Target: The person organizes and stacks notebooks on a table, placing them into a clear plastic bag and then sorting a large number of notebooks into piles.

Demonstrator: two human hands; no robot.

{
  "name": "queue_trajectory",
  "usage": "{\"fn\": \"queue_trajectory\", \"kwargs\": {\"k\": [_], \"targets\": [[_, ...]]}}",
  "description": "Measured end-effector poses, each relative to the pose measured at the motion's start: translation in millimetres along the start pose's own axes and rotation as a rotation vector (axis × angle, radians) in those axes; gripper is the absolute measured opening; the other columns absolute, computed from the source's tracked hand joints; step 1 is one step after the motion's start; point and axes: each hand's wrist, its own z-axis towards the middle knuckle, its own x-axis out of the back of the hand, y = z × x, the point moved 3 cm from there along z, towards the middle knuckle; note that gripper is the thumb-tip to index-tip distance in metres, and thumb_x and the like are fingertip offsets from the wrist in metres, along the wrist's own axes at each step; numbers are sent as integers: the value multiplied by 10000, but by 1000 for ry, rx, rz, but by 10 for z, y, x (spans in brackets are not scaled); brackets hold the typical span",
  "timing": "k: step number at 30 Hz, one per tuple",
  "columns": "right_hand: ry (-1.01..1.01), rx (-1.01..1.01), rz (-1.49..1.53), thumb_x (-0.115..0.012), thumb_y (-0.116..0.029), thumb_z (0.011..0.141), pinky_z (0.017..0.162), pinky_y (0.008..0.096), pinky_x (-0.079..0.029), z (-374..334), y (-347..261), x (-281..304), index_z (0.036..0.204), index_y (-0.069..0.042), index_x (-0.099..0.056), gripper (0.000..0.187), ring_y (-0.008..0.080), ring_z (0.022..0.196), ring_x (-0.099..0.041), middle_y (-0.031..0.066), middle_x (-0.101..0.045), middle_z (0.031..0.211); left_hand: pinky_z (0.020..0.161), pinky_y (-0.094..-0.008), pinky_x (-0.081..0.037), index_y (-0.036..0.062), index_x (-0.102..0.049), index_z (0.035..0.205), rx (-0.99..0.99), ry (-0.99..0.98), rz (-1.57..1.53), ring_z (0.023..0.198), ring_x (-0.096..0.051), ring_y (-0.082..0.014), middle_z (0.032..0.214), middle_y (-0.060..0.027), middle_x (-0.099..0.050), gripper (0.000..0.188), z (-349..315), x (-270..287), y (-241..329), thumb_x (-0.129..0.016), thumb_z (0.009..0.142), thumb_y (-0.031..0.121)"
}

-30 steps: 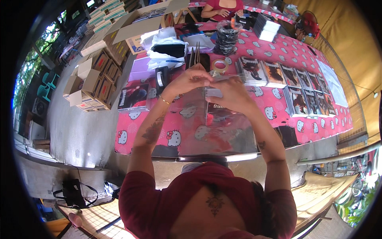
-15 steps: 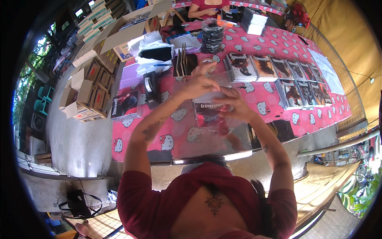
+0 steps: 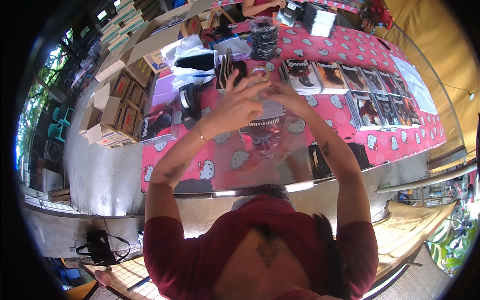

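Observation:
My left hand (image 3: 239, 104) is raised over the table with its fingers spread apart. Its fingertips come close to those of my right hand (image 3: 286, 95), whose fingers are bent together in a pinch; whatever they hold is too small to make out. Below both hands lies a dark-covered magazine (image 3: 262, 136), with a clear plastic sheet (image 3: 225, 167) spread around it. A roll of tape (image 3: 261, 73) lies just beyond my fingertips. To the left of my left forearm stands a black tape dispenser (image 3: 189, 104).
Stacks of magazines (image 3: 357, 87) stand in rows at right, with another magazine (image 3: 159, 126) at left. A dark plastic-wrapped bundle (image 3: 264, 40), an upright cardboard holder (image 3: 226, 70) and open cartons (image 3: 165, 37) are farther off. A co-worker's hand (image 3: 276, 4) shows at the far edge.
Both hands have risen off the magazine and moved slightly farther away, leaving more of its cover in view. The left fingers have spread. The co-worker has lifted a flat packaged item.

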Motion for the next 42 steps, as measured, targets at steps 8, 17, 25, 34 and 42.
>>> {"fn": "queue_trajectory", "kwargs": {"k": [8,17,25,34,42], "targets": [[-49,248,-247,-805,-266,786,938,342,-457,-100,-756,-256,1250,-29,-551,581,209,1159,-558,129,-585,1289,950,-280,-456,21,-596,1294,611,91,-1209,1063,-606,-165,1185,-119,-652,441,-613,-925,-1041,-695,907,208],[-375,226,-278,-791,-283,775,1100,425,-348,-659,-919,-228,1390,-77,-454,730,294,1312,-472,171,-531,1372,945,-329,-469,-1,-602,1244,405,90,-735,1131,-598,-227,1277,-101,-610,400,-579,-590,-489,-674,899,187],[73,628,-866,-697,-118,796,895,452,-468,-927,-683,-519,1029,-55,-647,247,298,1015,-602,115,-635,1107,776,-386,-508,72,-651,1182,173,219,-56,952,-641,-279,1072,-122,-667,399,-649,-612,-141,-734,808,183],[-164,220,-873,-775,-215,753,825,416,-494,-527,-867,-426,967,-60,-632,300,297,1000,-618,102,-639,1035,668,-411,-473,31,-659,1049,502,-43,58,763,-637,-308,791,-131,-649,376,-219,-739,-283,-750,784,282],[-291,-83,-37,-809,-274,801,872,294,-470,-112,-208,-99,1140,-26,-630,456,138,978,-587,44,-635,1040,703,-277,-450,-2,-672,992,625,-335,-1076,786,-588,-112,813,-15,-644,413,-112,-979,-1190,-762,828,367]]}}
